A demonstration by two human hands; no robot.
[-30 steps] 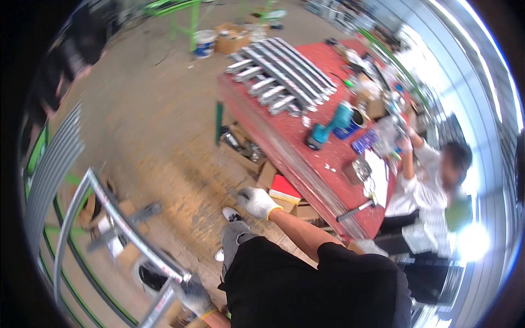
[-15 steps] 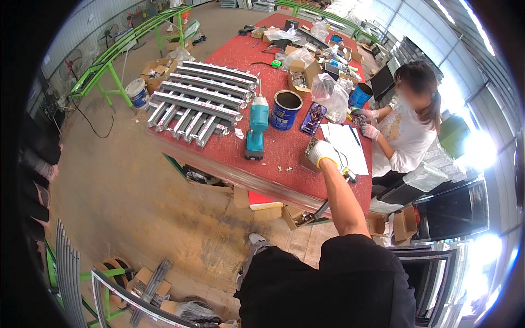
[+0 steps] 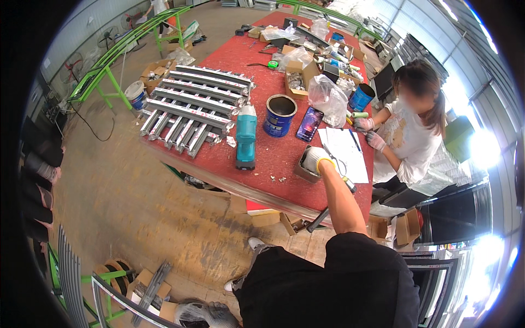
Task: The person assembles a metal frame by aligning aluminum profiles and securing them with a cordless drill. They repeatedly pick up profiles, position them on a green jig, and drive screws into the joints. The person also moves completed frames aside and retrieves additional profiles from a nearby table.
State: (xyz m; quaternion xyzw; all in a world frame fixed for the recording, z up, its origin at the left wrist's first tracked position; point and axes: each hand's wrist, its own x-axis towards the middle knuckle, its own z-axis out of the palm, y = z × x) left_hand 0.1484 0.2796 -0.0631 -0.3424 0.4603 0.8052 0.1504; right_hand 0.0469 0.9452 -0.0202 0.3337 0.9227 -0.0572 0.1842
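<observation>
My right hand (image 3: 314, 158), in a white glove with a yellow cuff, reaches into a small open metal box (image 3: 307, 174) near the table's front edge. Its fingers are hidden inside the box. At the lower edge a grey gloved shape, apparently my left hand (image 3: 221, 315), shows beside a clear plastic bag (image 3: 191, 312); how its fingers stand is unclear. Right of the box lie white paper sheets (image 3: 355, 168) with a pen, and a phone (image 3: 310, 124). A teal cordless drill (image 3: 246, 136) and a blue can (image 3: 279, 123) stand to the left.
Stacked grey metal profiles (image 3: 191, 104) cover the left of the red table (image 3: 273, 188). A co-worker (image 3: 413, 126) with gloved hands works at its right side. Cardboard boxes (image 3: 301, 76) and bags crowd the far part. A metal frame (image 3: 136, 303) stands at lower left.
My right hand has gone lower into the metal box. The grey gloved shape has come into view at the lower edge. The co-worker's hands have shifted slightly, and the whole view has moved a little.
</observation>
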